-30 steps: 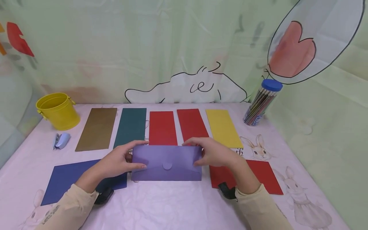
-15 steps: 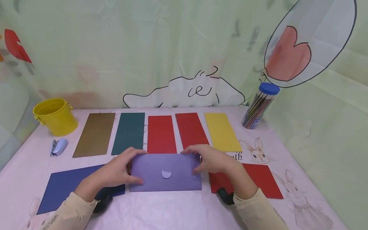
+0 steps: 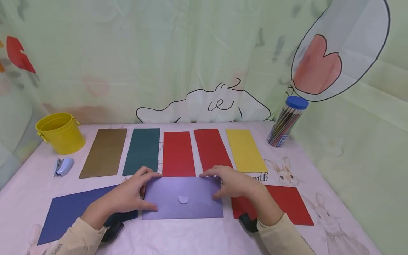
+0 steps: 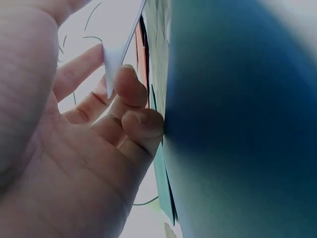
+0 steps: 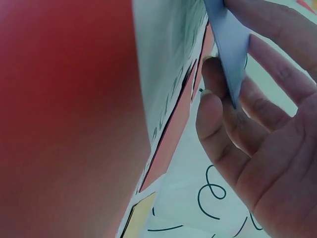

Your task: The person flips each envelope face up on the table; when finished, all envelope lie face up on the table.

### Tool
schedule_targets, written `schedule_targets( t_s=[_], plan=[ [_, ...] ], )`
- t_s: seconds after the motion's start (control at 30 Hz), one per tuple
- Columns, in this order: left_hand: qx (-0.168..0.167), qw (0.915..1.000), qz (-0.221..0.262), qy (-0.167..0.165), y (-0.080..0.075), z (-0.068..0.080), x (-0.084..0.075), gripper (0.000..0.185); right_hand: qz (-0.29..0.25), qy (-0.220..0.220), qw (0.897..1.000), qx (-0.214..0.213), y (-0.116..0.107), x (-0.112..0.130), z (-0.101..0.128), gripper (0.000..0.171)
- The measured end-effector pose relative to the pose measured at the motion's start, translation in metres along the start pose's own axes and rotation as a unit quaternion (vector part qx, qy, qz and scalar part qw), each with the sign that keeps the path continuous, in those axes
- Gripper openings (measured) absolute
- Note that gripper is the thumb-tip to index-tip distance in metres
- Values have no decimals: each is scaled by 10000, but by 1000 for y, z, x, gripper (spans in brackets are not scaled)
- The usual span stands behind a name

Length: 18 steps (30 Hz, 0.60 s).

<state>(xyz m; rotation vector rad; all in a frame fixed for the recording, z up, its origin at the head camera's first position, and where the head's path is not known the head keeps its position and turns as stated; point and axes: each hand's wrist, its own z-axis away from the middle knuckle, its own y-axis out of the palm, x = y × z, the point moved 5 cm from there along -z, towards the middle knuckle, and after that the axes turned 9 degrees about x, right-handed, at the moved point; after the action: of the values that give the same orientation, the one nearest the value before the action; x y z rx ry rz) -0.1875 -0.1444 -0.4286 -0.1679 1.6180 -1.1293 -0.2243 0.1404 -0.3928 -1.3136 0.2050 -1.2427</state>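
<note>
Purple envelope (image 3: pixel 182 197) lay flat near the front edge of the tabletop (image 3: pixel 178 237), at its middle, flap side up, round seal tab visible at centre. Left hand (image 3: pixel 129 194) pinched its left end, thumb on top along the lower left corner, fingers curled round the far left corner. Right hand (image 3: pixel 234 181) pinched the right end the same way, thumb on top, fingers over the far right corner.

Progress, as judged: the flap looked folded down and the envelope squared to the tabletop; both hands were on it, so it was not yet let go. Whether the seal was pressed home could not be told.

Beside it, left: a dark blue sheet (image 3: pixel 73 210), partly under the left forearm. Right: a red sheet (image 3: pixel 287 203), under the right wrist. Behind, a row toward the back edge: olive envelope (image 3: pixel 104 152), teal envelope (image 3: pixel 142 150), two red envelopes (image 3: pixel 178 153), yellow envelope (image 3: pixel 245 149). Back left corner: yellow bucket (image 3: pixel 60 132), with a small stapler (image 3: pixel 63 166) in front of it. Back right: pencil tube (image 3: pixel 287 122) with blue lid.

Wrist views added what the head view lacked: the envelope's corners seen from below, raised slightly off the surface between thumb and fingers. They showed nothing of the layout, which only the head view gave.
</note>
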Motion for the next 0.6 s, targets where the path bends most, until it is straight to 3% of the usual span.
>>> schedule_targets(
  t_s=[0.6],
  plan=[
    [185, 9987, -463, -81, 2, 1, 2, 87, 131, 177, 9995, 223, 7, 1, -5, 62]
  ],
)
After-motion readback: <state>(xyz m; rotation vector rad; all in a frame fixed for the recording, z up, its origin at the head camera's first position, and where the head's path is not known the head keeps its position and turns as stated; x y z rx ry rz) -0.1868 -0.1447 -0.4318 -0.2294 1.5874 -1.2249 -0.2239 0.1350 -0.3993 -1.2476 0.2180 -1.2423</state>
